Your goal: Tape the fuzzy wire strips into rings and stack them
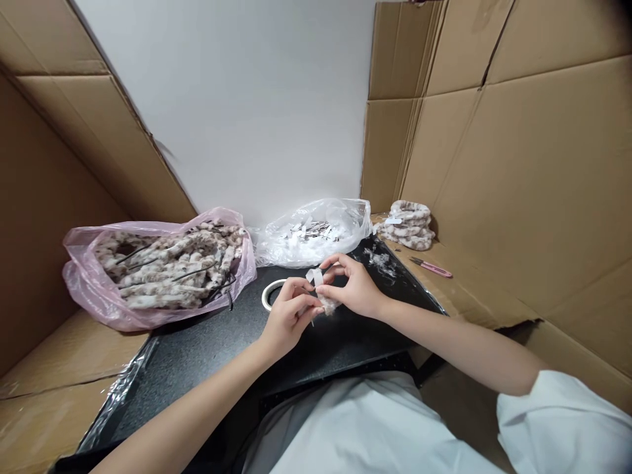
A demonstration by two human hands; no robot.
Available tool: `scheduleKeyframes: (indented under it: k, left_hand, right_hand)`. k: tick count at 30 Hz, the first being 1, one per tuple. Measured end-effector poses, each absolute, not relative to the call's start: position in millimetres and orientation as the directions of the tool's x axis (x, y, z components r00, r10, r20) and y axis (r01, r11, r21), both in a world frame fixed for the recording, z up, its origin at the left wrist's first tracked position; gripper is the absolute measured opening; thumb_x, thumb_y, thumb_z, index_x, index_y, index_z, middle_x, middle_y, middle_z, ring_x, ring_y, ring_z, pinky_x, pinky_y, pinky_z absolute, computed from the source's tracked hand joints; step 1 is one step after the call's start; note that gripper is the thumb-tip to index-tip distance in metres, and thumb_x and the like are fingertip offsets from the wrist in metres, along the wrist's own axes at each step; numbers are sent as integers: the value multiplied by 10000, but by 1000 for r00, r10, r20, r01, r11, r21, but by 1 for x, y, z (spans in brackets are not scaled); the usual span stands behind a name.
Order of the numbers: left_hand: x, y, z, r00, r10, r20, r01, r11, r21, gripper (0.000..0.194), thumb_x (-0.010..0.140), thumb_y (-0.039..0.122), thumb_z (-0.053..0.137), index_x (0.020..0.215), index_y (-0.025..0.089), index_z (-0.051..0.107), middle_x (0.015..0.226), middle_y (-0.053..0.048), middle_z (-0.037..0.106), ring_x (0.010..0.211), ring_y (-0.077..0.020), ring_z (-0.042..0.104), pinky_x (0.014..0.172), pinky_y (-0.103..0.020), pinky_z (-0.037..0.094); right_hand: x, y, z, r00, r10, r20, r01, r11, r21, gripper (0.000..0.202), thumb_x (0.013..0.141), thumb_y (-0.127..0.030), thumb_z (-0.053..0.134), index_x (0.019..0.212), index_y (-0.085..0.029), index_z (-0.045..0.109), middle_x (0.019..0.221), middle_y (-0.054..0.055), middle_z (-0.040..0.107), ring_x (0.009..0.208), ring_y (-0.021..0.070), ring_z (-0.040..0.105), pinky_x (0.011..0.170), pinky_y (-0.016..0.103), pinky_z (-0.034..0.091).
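Note:
My left hand [290, 315] is closed in a pinch on a small fluffy beige-and-white piece [328, 304] above the dark tabletop. From the other side, my right hand [356, 288] has its thumb and fingers closed around a whitish strip [315, 276] that stands up in a loop over the fluffy piece. The fingers cover much of both, so I cannot tell whether the strip is stuck to the piece. Just behind my left hand lies a white roll of tape [267, 297], partly hidden.
A pink plastic bag [79, 276] holds fluffy strips with dark cords. Beside it, a clear bag [340, 212] contains white-tipped pieces. At the right are stacked fluffy rings [409, 227] and a pink cutter [433, 267]. Fluff lies on the black table [207, 368]; cardboard walls [533, 171] flank it.

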State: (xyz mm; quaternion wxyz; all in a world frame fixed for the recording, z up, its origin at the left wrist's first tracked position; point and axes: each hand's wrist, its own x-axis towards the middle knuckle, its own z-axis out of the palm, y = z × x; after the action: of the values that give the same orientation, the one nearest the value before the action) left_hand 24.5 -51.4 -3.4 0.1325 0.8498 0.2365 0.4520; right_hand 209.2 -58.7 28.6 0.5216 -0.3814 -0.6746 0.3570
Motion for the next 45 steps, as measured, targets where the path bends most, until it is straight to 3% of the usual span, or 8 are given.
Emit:
scheduleKeyframes:
  k: [4, 11, 17, 26, 32, 36, 40, 45]
  left_hand:
    - [26, -52, 0, 486, 684, 544, 263, -708, 655, 134, 850, 247, 594, 767, 166, 662, 932, -46, 572, 774, -124, 565, 653, -231, 450]
    - [30, -52, 2, 510, 830, 228, 207, -375, 904, 242, 809, 342, 624, 694, 139, 558, 628, 23, 543, 579, -90, 462, 552, -202, 358]
    - [32, -58, 7, 487, 848, 210, 175, -330, 928, 242, 791, 340, 631, 736, 165, 475, 664, 30, 535, 606, -100, 488, 562, -199, 380]
    - [37, -61, 12, 645, 750, 147, 373, -477, 796, 253, 871, 332, 450, 684, 173, 512, 636, -7, 492, 617, -138, 432, 581, -252, 369]
    - [34, -61, 22, 751, 641, -155, 269, -83, 960, 274, 873, 401, 417, 714, 181, 447, 631, 29, 382, 556, -99, 330, 513, -226, 307]
    - [37, -65, 30, 753, 604, -262, 182, 192, 964, 181, 803, 329, 445, 695, 184, 448, 616, 30, 371, 542, -96, 334, 489, -215, 300]
    - [41, -67, 27, 712, 653, -258, 218, 144, 965, 260, 838, 331, 368, 666, 173, 484, 622, 7, 420, 547, -104, 356, 489, -220, 319]
    - [38, -65, 17, 749, 662, -34, 236, -219, 947, 350, 923, 434, 326, 778, 173, 508, 695, 9, 436, 617, -116, 377, 575, -240, 359]
  right_hand:
    - [207, -62, 32, -172, 853, 494, 194, 521, -832, 299, 659, -155, 702, 916, -199, 554, 739, -28, 634, 734, 150, 648, 733, 279, 483]
    - [205, -71, 34, -197, 907, 371, 134, 400, -907, 317, 650, -134, 696, 921, -191, 542, 675, -38, 625, 630, 119, 593, 609, 234, 433]
    - [205, -79, 30, -208, 914, 349, 164, 384, -909, 315, 648, -139, 701, 917, -197, 546, 654, -48, 633, 520, 78, 464, 535, 214, 364]
    - [209, -83, 18, -222, 919, 326, 125, 358, -925, 306, 648, -153, 713, 899, -199, 545, 686, -34, 665, 500, 78, 497, 506, 213, 370]
    - [218, -90, 11, -241, 917, 319, 110, 353, -929, 303, 646, -159, 722, 890, -202, 547, 708, -16, 693, 585, 121, 610, 549, 228, 422]
    - [223, -96, 4, -233, 905, 355, 207, 403, -891, 261, 660, -140, 703, 864, -213, 558, 691, -16, 708, 536, 124, 583, 518, 239, 403]
    - [223, -97, -5, -236, 894, 379, 256, 434, -864, 240, 666, -98, 666, 839, -220, 552, 718, -13, 730, 555, 141, 612, 520, 249, 408]
    - [229, -93, -14, -342, 826, 448, 281, 544, -790, 222, 689, -55, 591, 841, -215, 574, 723, -14, 724, 626, 150, 655, 584, 252, 459]
